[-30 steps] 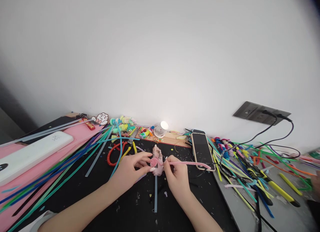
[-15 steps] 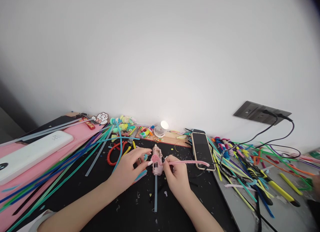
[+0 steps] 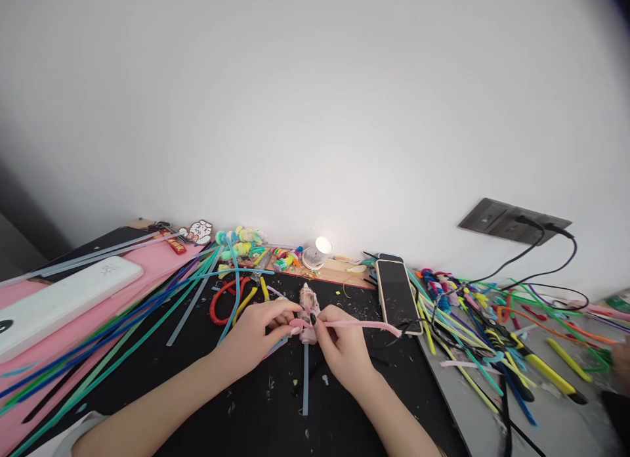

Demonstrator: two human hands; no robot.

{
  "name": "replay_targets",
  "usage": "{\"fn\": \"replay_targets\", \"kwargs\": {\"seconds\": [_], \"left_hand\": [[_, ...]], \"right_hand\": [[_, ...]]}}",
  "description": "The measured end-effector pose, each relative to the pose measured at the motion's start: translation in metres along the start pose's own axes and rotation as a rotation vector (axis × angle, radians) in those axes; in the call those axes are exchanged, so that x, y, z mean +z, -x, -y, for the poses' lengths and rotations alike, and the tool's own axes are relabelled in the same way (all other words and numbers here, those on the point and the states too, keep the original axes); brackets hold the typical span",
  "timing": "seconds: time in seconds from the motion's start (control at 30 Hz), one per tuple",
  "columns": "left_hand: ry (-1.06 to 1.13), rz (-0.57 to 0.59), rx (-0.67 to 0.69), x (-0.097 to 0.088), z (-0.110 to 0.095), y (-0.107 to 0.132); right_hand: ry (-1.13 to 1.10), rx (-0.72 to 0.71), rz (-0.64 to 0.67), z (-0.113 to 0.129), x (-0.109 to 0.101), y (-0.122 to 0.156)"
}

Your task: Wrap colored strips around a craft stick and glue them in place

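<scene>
A pink pipe cleaner [image 3: 361,324] runs between my two hands, its free end pointing right toward the phone. The fingertips of my left hand [image 3: 263,329] pinch its short end. My right hand [image 3: 342,345], with a dark thumbnail, grips it close by between thumb and forefinger. Behind and beneath the fingertips lies a pink hot glue gun [image 3: 308,298], partly hidden by them. A translucent glue stick [image 3: 306,385] sticks out of its rear toward me. Red-handled scissors or pliers [image 3: 214,309] lie beyond my left hand.
A phone [image 3: 399,296] rests right of the black mat [image 3: 246,411]. Pipe cleaners [image 3: 118,326] spread left beside a long white device [image 3: 69,299]. A lit white cup-like object [image 3: 319,250] stands by the wall. Yellow-and-black pliers [image 3: 546,371] and a person's hand [image 3: 623,355] are at right.
My hands have drawn closer together over the glue gun, covering more of it. The curved pink end by my left fingertips now looks straighter, and the free end tilts lower.
</scene>
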State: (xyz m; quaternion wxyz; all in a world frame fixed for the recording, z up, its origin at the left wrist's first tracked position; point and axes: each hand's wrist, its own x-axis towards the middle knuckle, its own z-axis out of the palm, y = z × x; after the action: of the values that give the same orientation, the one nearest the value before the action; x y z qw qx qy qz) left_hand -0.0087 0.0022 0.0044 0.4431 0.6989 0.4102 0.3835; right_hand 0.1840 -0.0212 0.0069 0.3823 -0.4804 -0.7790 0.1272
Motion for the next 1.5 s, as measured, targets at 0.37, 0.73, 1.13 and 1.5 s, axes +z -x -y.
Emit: {"fn": "replay_targets", "kwargs": {"seconds": [0.37,0.73,1.13,1.5], "left_hand": [[0.197,0.036,-0.091,0.001,0.000,0.001],[0.221,0.029,-0.065,0.000,-0.005,0.001],[0.454,-0.004,-0.172,0.000,-0.003,-0.002],[0.521,-0.067,-0.272,0.001,-0.007,-0.002]], "right_hand": [[-0.087,0.130,-0.024,-0.001,0.004,-0.001],[-0.318,0.257,0.009,-0.002,0.005,0.001],[-0.477,0.262,0.032,-0.001,0.008,0.003],[-0.606,0.297,0.035,0.008,0.003,-0.001]]}}
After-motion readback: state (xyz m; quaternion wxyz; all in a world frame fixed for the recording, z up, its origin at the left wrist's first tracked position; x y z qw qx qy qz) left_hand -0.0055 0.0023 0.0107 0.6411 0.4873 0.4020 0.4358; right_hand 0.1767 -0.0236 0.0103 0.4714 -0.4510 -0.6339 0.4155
